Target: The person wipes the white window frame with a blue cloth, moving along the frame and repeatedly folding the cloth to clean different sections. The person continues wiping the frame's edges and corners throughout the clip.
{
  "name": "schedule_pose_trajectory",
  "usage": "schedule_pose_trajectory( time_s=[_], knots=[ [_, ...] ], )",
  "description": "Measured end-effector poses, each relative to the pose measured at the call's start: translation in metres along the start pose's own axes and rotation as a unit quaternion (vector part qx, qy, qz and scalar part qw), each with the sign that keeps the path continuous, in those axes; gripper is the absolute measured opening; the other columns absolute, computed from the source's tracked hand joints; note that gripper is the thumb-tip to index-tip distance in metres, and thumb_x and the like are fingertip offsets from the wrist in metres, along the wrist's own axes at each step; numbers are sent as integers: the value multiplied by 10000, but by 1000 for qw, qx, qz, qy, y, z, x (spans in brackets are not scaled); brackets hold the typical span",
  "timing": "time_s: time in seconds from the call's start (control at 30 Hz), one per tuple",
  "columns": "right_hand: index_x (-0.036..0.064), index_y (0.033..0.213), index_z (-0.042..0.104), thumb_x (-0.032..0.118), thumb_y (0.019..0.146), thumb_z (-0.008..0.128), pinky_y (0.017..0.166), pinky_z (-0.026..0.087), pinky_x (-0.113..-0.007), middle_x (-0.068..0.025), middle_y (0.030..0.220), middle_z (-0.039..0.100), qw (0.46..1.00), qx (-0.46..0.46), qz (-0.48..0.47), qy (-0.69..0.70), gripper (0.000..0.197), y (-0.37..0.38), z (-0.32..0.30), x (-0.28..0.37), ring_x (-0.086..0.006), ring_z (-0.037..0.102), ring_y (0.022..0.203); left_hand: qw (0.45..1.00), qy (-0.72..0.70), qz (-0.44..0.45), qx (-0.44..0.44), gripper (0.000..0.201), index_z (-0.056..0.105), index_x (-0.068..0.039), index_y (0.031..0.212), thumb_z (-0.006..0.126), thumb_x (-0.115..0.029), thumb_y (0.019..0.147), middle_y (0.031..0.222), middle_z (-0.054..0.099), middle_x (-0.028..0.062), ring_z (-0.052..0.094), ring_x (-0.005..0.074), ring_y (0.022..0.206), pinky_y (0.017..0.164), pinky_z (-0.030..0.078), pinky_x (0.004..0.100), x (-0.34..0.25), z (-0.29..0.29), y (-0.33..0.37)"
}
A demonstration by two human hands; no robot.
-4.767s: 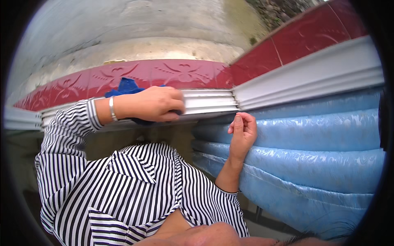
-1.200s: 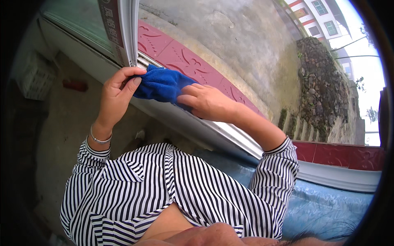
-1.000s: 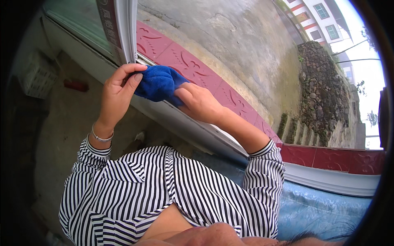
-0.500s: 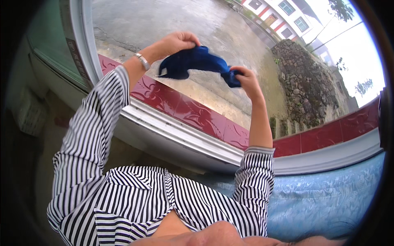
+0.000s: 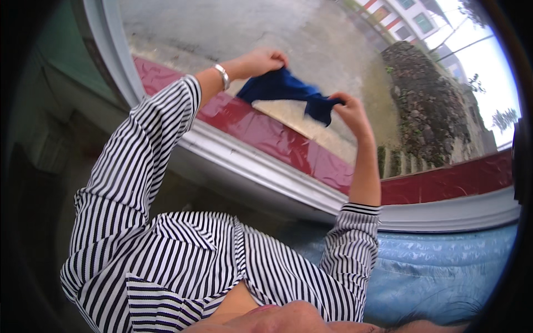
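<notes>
We hold blue cloth (image 5: 281, 86) at approx. 12 o'clock, L hand (image 5: 263, 62) & R hand (image 5: 352, 116) pinching opp. sides; prob. shaking-out step, so next move calls for firm pinches, wrists loose

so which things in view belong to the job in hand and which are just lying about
In hand:
- blue cloth, held up between both hands
- left hand, gripping it near one end
- right hand, gripping it near the other

Just around:
- light-blue patterned fabric, lower right
- stone wall, outside
- white-and-red building, beyond it
</notes>
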State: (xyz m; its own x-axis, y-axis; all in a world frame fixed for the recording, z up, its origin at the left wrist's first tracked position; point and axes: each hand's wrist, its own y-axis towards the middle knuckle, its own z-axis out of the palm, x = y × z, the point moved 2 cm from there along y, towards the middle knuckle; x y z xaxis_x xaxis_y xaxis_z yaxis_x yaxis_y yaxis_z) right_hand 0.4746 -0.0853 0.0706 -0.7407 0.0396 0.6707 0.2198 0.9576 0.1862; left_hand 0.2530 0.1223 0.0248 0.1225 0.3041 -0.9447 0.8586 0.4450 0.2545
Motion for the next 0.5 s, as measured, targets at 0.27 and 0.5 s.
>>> schedule_pose_trajectory(
  time_s=[0.27, 0.5],
  knots=[
    [11, 997, 636, -31, 752, 530, 719, 420, -215, 9, 850, 578, 991, -1, -60, 123, 271, -46, 17, 91, -69, 515, 786, 954, 189, 196, -126, 143, 632, -74, 1043, 507, -124, 995, 930, 609, -4, 549, 95, 922, 869, 436, 204, -91, -38, -89],
    [27, 993, 631, -59, 713, 578, 794, 463, -301, -95, 898, 598, 966, 104, -230, 53, 298, -51, 84, 184, -224, 595, 855, 914, 314, 190, -173, 102, 641, -16, 990, 571, -25, 916, 924, 663, 69, 622, 160, 872, 801, 485, 269, -151, -66, -214]
  ],
)
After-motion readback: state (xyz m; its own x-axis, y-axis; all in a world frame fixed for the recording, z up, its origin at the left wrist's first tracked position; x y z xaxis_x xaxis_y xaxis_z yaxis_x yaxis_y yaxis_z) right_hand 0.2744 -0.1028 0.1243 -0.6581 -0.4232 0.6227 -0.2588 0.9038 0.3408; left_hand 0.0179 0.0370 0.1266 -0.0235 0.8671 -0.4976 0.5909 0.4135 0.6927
